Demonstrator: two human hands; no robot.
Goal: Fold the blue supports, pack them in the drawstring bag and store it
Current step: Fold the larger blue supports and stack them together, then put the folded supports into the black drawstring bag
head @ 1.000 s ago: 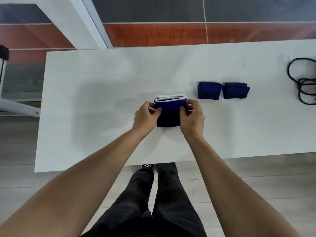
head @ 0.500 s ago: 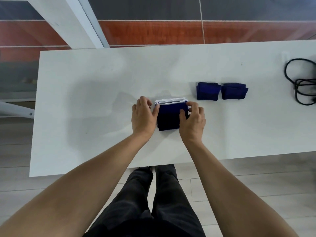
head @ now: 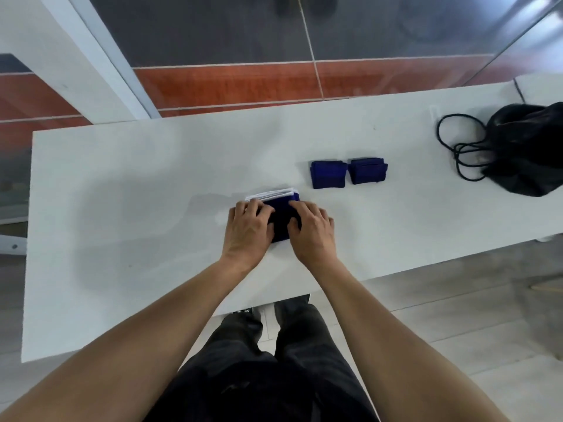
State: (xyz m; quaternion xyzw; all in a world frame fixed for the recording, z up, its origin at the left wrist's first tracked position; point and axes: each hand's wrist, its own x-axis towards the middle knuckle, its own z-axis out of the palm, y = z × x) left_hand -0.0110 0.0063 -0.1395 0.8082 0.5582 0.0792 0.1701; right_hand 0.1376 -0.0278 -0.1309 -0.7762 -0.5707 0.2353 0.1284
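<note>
**Third Support Under Fold: Handling Notes**

Head view. The landmark is the blue-and-white support, lying on the white table near its front edge, directly ahead of the person. White layered edges show along its far side; the dark blue body extends toward the person.

The left hand rests on the left part of this support, fingers lying forward over the fabric and pressing it down. The right hand rests on the right part the same way, its thumb on the blue fabric. Neither hand is curled round the piece; both lie flat on it.

To the right of the landmark and slightly farther back, two folded blue supports sit side by side, touching or nearly so. Well to the right of these, at the table's right end, lies the black drawstring bag, its black cord looped on the table on the side facing the supports.

Handling judgement: the support appears soft, light and elastic, and the stacked layers will likely spring open if released. Maintain flat downward pressure while creasing. For transfer, pinch across the full thickness at the folded side, so all layers are clamped together.
</note>
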